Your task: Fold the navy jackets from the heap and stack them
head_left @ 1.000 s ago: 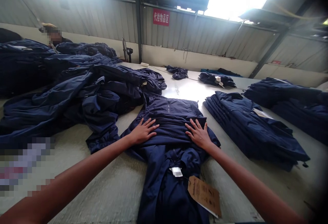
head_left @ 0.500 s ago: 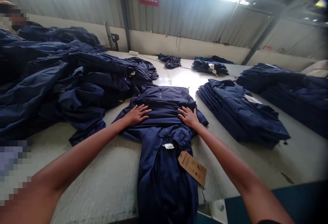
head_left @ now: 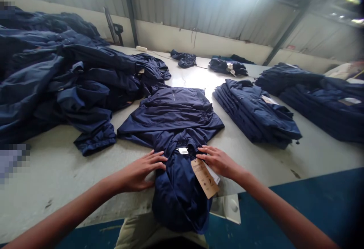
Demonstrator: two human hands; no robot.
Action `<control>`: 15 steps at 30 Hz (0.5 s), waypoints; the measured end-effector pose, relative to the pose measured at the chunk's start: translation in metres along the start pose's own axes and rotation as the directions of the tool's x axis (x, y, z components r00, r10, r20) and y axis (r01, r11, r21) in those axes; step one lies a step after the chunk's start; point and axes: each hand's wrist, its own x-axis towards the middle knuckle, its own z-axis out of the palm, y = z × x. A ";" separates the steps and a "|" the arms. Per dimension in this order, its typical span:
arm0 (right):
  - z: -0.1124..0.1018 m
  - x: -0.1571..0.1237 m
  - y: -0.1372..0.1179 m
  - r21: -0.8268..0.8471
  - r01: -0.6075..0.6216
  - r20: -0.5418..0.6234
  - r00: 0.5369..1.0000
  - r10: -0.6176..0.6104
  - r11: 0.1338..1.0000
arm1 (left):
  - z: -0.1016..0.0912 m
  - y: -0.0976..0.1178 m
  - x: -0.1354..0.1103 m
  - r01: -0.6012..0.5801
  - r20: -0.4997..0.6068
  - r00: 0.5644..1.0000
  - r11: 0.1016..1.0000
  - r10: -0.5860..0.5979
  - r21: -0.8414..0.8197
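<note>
jacket [head_left: 176, 108] flat on surface [head_left: 57, 177], hood [head_left: 182, 207] past near edge. seems mid hood-straightening: left hand [head_left: 143, 171] fingers wide, right hand [head_left: 218, 161] by tag [head_left: 204, 178], grip can't tell. next likely needs even hold.

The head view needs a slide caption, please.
Left hand and right hand flank the neck label of a navy hooded jacket.
</note>
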 end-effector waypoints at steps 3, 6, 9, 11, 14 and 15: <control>-0.008 0.000 -0.005 0.026 -0.016 0.024 1.000 0.016 1.000 | 0.000 0.006 -0.002 0.016 0.016 1.000 0.999 -0.016 0.031; -0.014 -0.005 -0.013 0.051 -0.041 0.044 0.998 0.038 0.998 | 0.003 0.011 -0.006 0.001 -0.006 1.000 0.997 -0.001 0.076; -0.017 -0.010 -0.020 0.033 -0.046 0.052 0.998 0.045 0.998 | 0.007 0.015 -0.010 -0.011 -0.052 0.999 0.997 0.015 0.081; -0.018 -0.010 -0.022 0.005 -0.008 0.059 0.998 0.007 1.000 | 0.009 0.017 -0.009 -0.028 -0.059 0.998 0.996 0.033 0.083; -0.016 -0.007 -0.022 -0.033 0.081 0.068 0.995 -0.079 0.996 | 0.013 0.017 -0.004 -0.062 -0.035 0.997 0.992 0.066 0.106; -0.013 -0.006 -0.022 -0.044 0.109 0.060 0.993 -0.106 0.993 | 0.015 0.017 -0.002 -0.069 -0.036 0.997 0.990 0.073 0.121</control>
